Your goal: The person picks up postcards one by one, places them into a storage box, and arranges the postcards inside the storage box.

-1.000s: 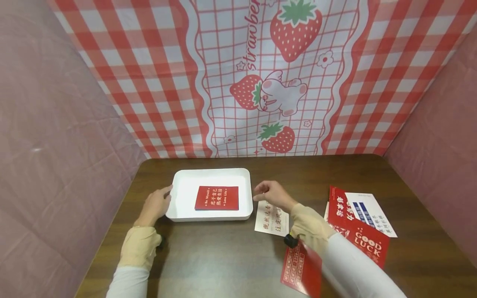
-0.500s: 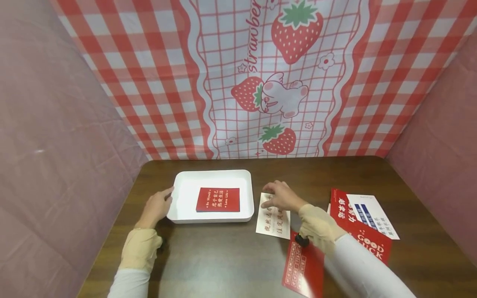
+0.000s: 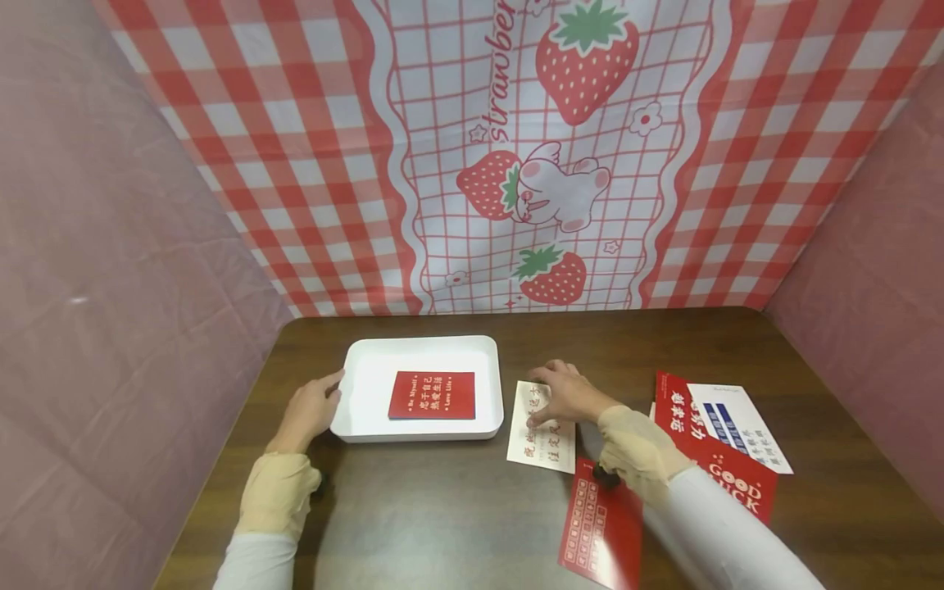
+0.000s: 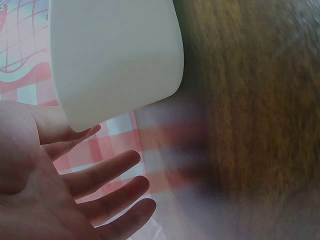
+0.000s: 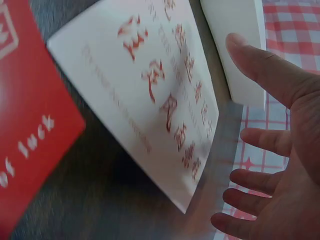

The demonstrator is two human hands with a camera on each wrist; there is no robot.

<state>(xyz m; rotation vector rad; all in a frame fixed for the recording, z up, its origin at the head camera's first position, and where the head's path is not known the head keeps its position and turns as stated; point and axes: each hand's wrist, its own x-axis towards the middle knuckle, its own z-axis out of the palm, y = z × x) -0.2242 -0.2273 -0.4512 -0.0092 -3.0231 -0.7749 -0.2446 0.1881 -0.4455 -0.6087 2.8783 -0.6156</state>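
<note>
At the left end of the white tray [image 3: 487,352], my left hand [image 3: 306,410] has its thumb and forefinger against the rim. In the left wrist view the other fingers [image 4: 115,197] spread away from the tray wall [image 4: 120,55], holding nothing. A red card [image 3: 435,393] with white writing lies inside the tray. My right hand [image 3: 571,395] hovers at the upper right of a cream card [image 3: 534,447]. From the right wrist, its thumb and fingers [image 5: 250,204] stand apart beside that card, with nothing between them; fingertip contact cannot be told.
Just below the right wrist lies a red card [image 3: 601,533] with small printed squares. Farther right, several cards overlap, among them a white one with blue blocks [image 3: 737,418] and a red "GOOD LUCK" card [image 3: 760,483]. A strawberry-print cloth [image 3: 553,221] hangs behind the table.
My right hand has moved right, away from the tray's edge, to above the cream card, uncovering more of its left part. The left hand stays at the tray.
</note>
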